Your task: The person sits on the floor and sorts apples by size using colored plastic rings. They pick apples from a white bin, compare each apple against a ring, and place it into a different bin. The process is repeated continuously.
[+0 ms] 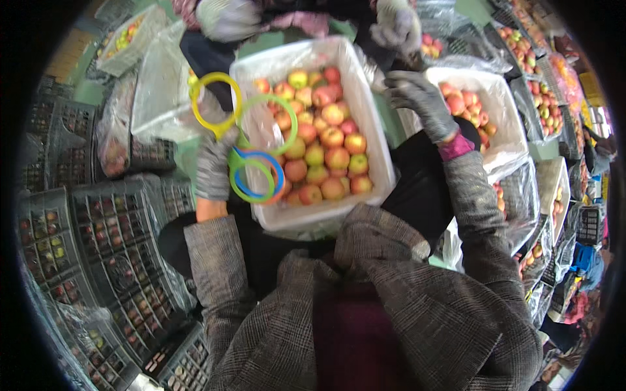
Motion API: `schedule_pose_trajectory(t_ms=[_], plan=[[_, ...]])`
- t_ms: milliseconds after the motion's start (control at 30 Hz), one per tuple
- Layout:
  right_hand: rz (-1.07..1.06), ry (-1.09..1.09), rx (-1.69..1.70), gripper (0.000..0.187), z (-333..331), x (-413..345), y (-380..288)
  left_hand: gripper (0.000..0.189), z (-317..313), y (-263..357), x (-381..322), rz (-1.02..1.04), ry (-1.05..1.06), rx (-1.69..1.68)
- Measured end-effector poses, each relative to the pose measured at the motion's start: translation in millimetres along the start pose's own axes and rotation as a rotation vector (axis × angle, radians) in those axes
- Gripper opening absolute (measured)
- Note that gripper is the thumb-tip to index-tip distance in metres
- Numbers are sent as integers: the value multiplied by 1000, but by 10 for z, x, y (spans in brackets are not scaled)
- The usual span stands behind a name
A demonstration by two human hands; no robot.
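Observation:
My left hand (213, 166), in a grey knit glove, holds a set of plastic ring fruit-sizing gauges (266, 97) in yellow, green, blue and orange. The rings spread over the left side of a white crate (323, 219) on the floor before me, which holds many red and yellow-green apples (332, 138). To the right of that crate my gloved right hand (420, 100) reaches to the near left side of a second white, plastic-lined crate of apples (513, 117). Its fingers are spread slightly, and no apple shows in it.
Opposite me are another person's gloved hands (398, 29), one near the central crate's far right corner. A white plastic-lined crate (164, 83) stands at the left. Black crates of apples (122, 264) fill the lower left. More apple crates (545, 105) line the right.

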State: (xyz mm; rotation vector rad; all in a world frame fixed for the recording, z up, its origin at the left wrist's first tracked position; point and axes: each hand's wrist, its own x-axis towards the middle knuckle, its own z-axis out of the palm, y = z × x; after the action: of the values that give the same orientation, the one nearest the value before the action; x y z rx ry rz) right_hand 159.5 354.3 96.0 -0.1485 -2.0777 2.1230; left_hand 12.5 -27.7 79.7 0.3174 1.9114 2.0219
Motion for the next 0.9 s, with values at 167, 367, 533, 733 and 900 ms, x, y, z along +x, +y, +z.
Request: schedule_pose_trajectory(t_ms=[167, 367, 533, 733, 900], plan=[[181, -489, -688, 33, 892, -126, 768, 38, -90, 59, -11, -183, 99, -105], [217, -624, -1016, 38, 1603, -426, 1192, 35, -39, 138, -78, -141, 108, -3], [123, -645, -1284, 36, 2108, -463, 1453, 33, -52, 132, -80, -142, 90, 37], [160, -876, -1400, 37, 2197, -315, 1554, 36, -49, 95, -81, -140, 103, 43], [284, -1036, -1086, 45, 2017, -137, 1599, 35, -39, 96, -69, -134, 112, 16]])
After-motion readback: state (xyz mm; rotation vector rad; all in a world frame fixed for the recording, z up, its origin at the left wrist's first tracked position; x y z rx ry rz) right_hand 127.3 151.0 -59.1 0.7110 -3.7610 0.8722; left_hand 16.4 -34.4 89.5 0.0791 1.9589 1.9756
